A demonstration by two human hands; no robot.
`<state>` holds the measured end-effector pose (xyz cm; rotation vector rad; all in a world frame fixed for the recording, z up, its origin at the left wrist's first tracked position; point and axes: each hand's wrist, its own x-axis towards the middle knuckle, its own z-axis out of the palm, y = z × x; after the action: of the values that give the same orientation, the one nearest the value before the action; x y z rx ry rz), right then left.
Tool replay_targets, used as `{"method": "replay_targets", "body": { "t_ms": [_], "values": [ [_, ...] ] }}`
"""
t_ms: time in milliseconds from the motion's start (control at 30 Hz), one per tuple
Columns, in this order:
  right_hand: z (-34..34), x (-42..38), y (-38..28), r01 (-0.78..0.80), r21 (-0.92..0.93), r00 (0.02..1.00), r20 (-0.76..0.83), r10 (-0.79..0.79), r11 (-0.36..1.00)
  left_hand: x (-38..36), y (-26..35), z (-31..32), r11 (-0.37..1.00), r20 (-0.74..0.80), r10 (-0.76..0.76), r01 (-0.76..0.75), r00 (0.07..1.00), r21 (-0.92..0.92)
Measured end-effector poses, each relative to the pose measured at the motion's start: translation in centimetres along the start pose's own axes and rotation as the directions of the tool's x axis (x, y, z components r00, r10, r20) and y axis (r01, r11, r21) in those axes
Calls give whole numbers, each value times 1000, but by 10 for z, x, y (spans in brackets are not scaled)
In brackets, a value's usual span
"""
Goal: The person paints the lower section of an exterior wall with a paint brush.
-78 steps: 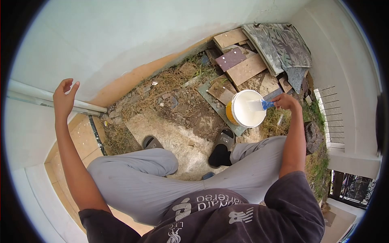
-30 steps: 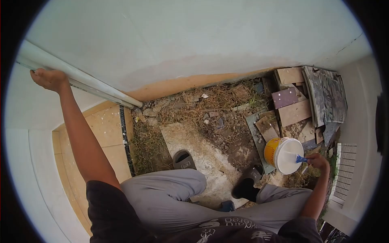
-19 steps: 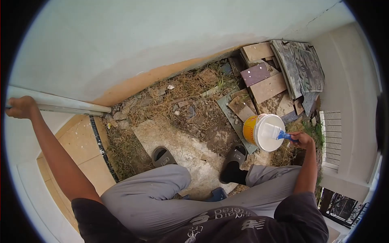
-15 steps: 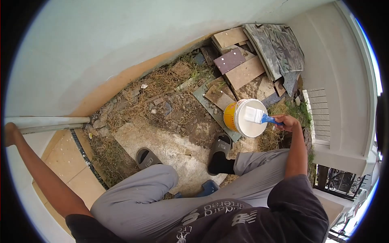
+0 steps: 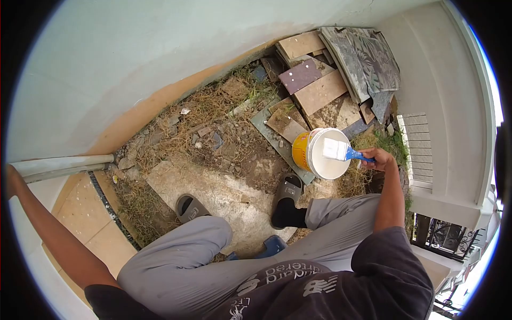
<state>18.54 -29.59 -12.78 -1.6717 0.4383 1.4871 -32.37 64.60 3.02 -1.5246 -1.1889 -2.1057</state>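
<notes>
In my right hand [image 5: 378,159] is a paintbrush [image 5: 354,154] with a blue handle, my fingers closed around it. Its bristles [image 5: 334,149], coated white, lie over the mouth of a yellow bucket [image 5: 301,151]. White paint [image 5: 332,169] shows inside the bucket's pale rim. Far off at the left edge, my left hand [image 5: 12,180] is by the end of a pale pipe [image 5: 64,161] along the wall; its fingers are lost in the dark border of the view.
Stacked tiles and boards [image 5: 320,92] lean beyond the bucket. Dry grass and rubble [image 5: 213,133] cover the ground along the painted wall [image 5: 160,58]. My sandalled feet rest on a rough slab [image 5: 229,194]. A blue object [image 5: 273,246] shows between my legs. A white wall [image 5: 426,69] stands at right.
The whole view has shifted slightly. The paintbrush stays over the bucket in my right hand, with only a slight movement, and my left arm keeps about the same pose.
</notes>
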Motion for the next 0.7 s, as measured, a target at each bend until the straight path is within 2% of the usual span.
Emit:
{"method": "replay_targets", "body": {
  "t_ms": [133,233,400,467,567,700],
  "values": [
    [3,-3,-2,-10,5,999,-50,10,1000,1,-2,1,1000,-4,23,-23,1000,3],
    [-1,-3,0,-8,26,1000,-8,8,1000,1,-1,0,1000,3,7,-7,1000,17],
    [-14,-6,6,-18,44,999,-37,19,999,-4,11,-4,998,46,-39,41,998,-57],
    [-7,-9,1,3,80,1000,-18,-2,997,-1,10,-6,999,34,-30,31,999,-17],
    [0,-11,-6,98,121,995,4,-100,988,-1,12,-12,999,37,-32,32,999,-5],
    [19,7,-29,331,144,933,96,-347,932,-5,18,-16,999,45,-43,42,998,21]
  ]
}}
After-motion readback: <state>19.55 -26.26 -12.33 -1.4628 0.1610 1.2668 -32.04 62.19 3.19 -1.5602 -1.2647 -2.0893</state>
